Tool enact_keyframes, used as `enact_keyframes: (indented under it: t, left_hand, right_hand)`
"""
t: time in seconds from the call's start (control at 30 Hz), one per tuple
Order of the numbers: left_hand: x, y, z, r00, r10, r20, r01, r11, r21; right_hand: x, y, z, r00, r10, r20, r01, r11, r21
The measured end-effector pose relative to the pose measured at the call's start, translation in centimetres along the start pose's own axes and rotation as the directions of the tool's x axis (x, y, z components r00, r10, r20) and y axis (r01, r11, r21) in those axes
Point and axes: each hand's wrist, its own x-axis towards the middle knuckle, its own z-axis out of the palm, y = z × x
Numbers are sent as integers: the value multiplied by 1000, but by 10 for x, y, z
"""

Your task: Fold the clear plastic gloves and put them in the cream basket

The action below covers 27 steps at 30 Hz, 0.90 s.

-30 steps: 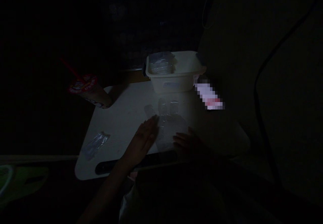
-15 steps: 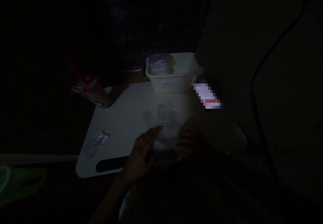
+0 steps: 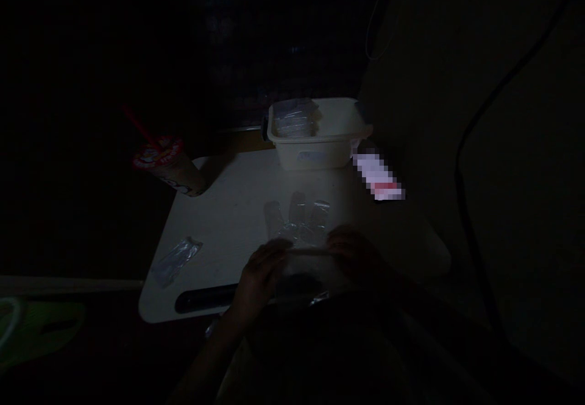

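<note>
A clear plastic disposable glove (image 3: pixel 299 228) lies at the front middle of the white table (image 3: pixel 219 210), its finger parts pointing away from me. My left hand (image 3: pixel 260 271) grips its left side with the fingers closed together. My right hand (image 3: pixel 350 250), dark and partly lost in shadow, holds the right side level with it. Between the two hands the plastic forms a straight fold. The cuff part hangs toward me over the table's front edge. Dim light hides the exact fingertip contact.
A cream bin (image 3: pixel 315 152) with stacked clear plastic inside stands at the back. Right of it is a lit, pixelated phone (image 3: pixel 378 176). A drink cup (image 3: pixel 178 170) with a red straw stands at left. Crumpled clear plastic (image 3: pixel 177 262) lies front left, near a dark slot (image 3: pixel 205 297).
My hands have come level with each other on the glove, and a straight fold now shows between them. The view has shifted slightly. The other things stay put.
</note>
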Motion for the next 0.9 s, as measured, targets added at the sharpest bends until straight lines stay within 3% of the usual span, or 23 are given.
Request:
enact_keyframes:
  t: [0.07,0.23,0.37,0.43,0.53,0.7,0.9]
  left_hand:
    - [0,1,-2,999,-53,4,54,997,-57]
    - [3,0,-8,985,-154,-74,147,984,-98]
    - [6,0,-8,967,-237,-94,222,964,-147]
    - [7,0,-7,953,-290,-90,269,943,-195]
    - [9,0,-7,918,-391,-66,361,893,-268]
    - [15,0,-7,850,-526,-34,490,812,-317]
    - [23,2,-5,767,-641,34,608,709,-357]
  right_hand:
    - [3,-1,1,1000,8,-8,-7,999,53]
    - [5,-6,-1,986,166,33,-168,984,61]
    - [6,-5,2,999,42,28,-45,996,81]
    - [8,-5,4,999,36,19,-38,992,122]
    - [13,-7,6,987,161,27,-163,970,178]
    - [21,-12,5,919,392,34,-386,879,282]
    - [30,-14,6,854,517,55,-501,791,352]
